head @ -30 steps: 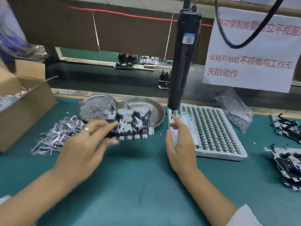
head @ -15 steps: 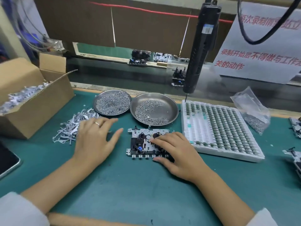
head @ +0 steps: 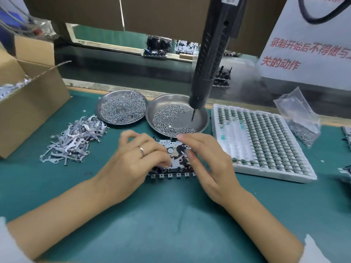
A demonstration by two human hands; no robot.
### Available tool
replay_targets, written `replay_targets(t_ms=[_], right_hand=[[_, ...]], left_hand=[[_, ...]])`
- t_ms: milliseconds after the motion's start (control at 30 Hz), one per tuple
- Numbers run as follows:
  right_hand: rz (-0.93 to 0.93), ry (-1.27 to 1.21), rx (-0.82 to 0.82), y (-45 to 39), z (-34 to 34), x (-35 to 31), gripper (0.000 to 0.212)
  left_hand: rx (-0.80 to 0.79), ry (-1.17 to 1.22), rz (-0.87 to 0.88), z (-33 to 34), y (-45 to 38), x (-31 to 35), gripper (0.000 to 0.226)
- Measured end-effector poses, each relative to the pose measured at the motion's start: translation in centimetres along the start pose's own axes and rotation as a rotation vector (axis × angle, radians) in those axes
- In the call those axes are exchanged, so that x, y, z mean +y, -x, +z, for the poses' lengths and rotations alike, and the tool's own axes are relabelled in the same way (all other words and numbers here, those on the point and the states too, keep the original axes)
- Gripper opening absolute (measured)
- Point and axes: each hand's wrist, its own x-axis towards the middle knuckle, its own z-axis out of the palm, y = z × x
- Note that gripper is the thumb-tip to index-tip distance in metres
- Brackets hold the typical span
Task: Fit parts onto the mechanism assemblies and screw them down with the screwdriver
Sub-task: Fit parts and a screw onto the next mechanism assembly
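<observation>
Both hands now sit on the mechanism assembly, which lies flat near the screw dishes. Left hand curls over it; right hand presses with straight fingers. The screwdriver hangs untouched, so fitting comes first.

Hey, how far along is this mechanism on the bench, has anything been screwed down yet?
Done: the mechanism assembly lies flat on the green mat. In hand: the left hand and right hand are both over it; blur hides whether the fingers hold a part. Left: screwing. The screwdriver hangs unheld above the screw dish, and the metal parts wait alongside.
</observation>
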Motion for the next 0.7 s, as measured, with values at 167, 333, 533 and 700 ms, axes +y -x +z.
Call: replay_targets(t_ms=[167,333,533,700], right_hand=[[0.133,0.035,-0.073,0.2,0.3,0.6,0.026],[0.195,0.039,0.014,0.4,1.3,0.7,0.020],[0.310,0.009,-0.028,0.8,1.5,0.7,0.018],[0.282,-0.081,-0.046,1.1,1.4,0.7,0.019]], left_hand=[[-0.051,-0.011,0.017,1.3,-0.9,-0.4,0.040],[-0.058,0.350,-0.188,1.9,-0.2,-0.2,0.015],[-0.094,0.469,-0.382,2.2,0.4,0.1,0.009],[-0.102,0.552,-0.540,2.4,0.5,0.0,0.011]])
